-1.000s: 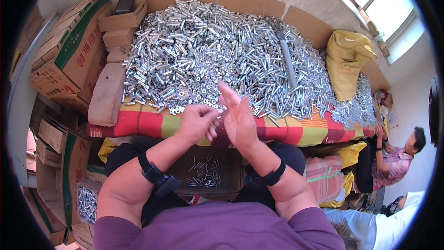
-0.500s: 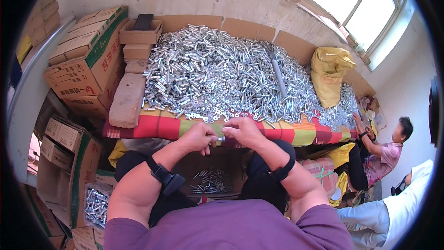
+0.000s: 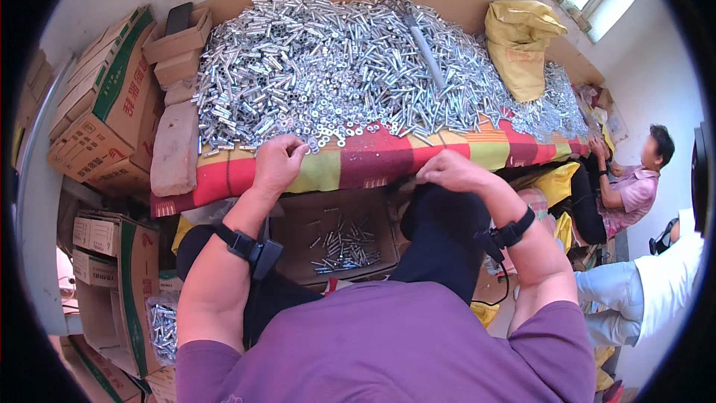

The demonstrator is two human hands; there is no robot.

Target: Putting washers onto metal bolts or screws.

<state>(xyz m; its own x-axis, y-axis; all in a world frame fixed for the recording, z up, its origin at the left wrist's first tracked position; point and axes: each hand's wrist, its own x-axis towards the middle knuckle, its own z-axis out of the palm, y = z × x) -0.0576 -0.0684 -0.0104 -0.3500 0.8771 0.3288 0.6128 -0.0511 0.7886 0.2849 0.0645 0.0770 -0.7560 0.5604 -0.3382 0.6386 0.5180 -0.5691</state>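
My left hand (image 3: 280,164) is at the near edge of a heap of small metal parts (image 3: 298,67), beside loose washers (image 3: 317,142). Its fingers are curled with the thumb against them; whatever may be between them is too small to make out. Over the front edge of the striped cloth (image 3: 377,160), near my knee, my right hand (image 3: 453,172) has its fingers pinched together, their tips pointing left. I cannot see what they hold, if anything. Below, between my legs, a cardboard box (image 3: 294,242) contains loose bolts with sleeves (image 3: 344,246).
Cartons (image 3: 101,119) are stacked at the left, by a brick-like block (image 3: 175,149). A grey bar (image 3: 426,52) lies on the heap. A yellow sack (image 3: 518,52) stands behind it at right. Another person (image 3: 634,186) works at the far right end; someone in white (image 3: 671,283) is nearer.
My hands were together at a small metal piece; now they are apart, the left by the washers, the right further right. That piece is no longer visible between them. The view has shifted.
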